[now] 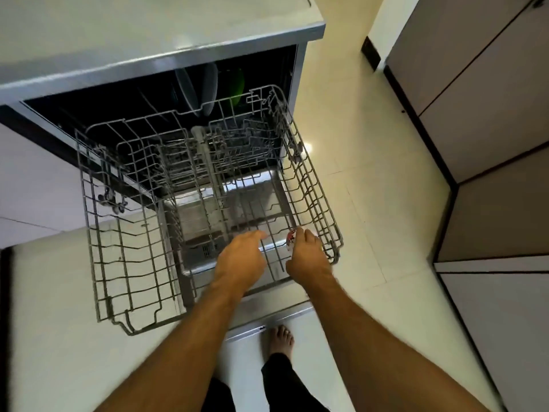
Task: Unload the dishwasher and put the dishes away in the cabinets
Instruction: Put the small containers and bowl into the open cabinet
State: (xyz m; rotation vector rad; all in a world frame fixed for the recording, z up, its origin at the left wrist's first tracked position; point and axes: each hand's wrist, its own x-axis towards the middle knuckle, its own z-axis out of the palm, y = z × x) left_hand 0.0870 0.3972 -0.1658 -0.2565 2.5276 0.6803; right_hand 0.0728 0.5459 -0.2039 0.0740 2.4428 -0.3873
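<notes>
The dishwasher [300,72] stands open with its grey wire upper rack [124,239] pulled far out over the lowered door [267,316]. My right hand [307,254] grips a small white cup with red and black marks [291,237] at the rack's front right corner; most of the cup is hidden by my fingers. My left hand [242,258] reaches into the rack just left of it, fingers extended over the wires, holding nothing. Deep inside the dishwasher, grey plates [205,84] and a green one [236,84] stand on edge.
A pale countertop [148,28] runs above the dishwasher. Tall brown cabinet doors [490,114] line the right side. The floor is cream tile [371,203]. My bare foot [279,340] stands just in front of the lowered door.
</notes>
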